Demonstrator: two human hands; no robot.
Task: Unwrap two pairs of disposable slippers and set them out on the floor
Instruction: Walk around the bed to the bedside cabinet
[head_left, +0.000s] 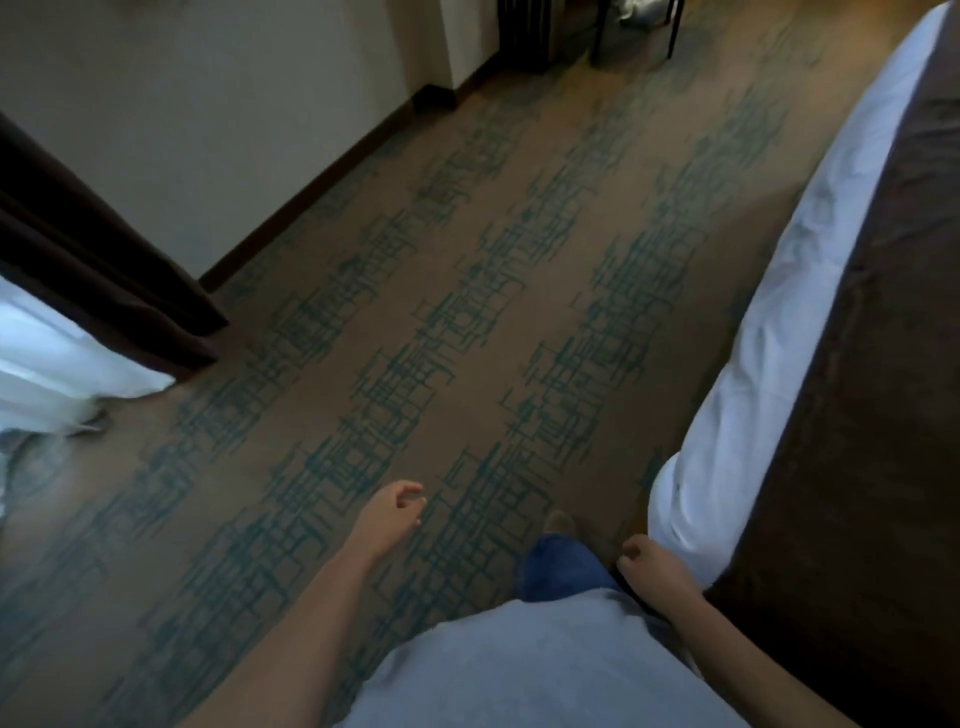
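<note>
No slippers or wrappers show in the head view. My left hand (392, 512) hangs over the patterned carpet (467, 312), fingers loosely curled and apart, holding nothing. My right hand (647, 569) is low beside the corner of the bed, fingers curled in, and nothing shows in it. Between the hands I see my blue trouser leg and a foot on the carpet.
A bed (779, 338) with a white sheet and dark brown cover runs along the right. Dark and white curtains (88, 291) hang at the left by a pale wall. Dark chair or table legs (634, 31) stand at the far end.
</note>
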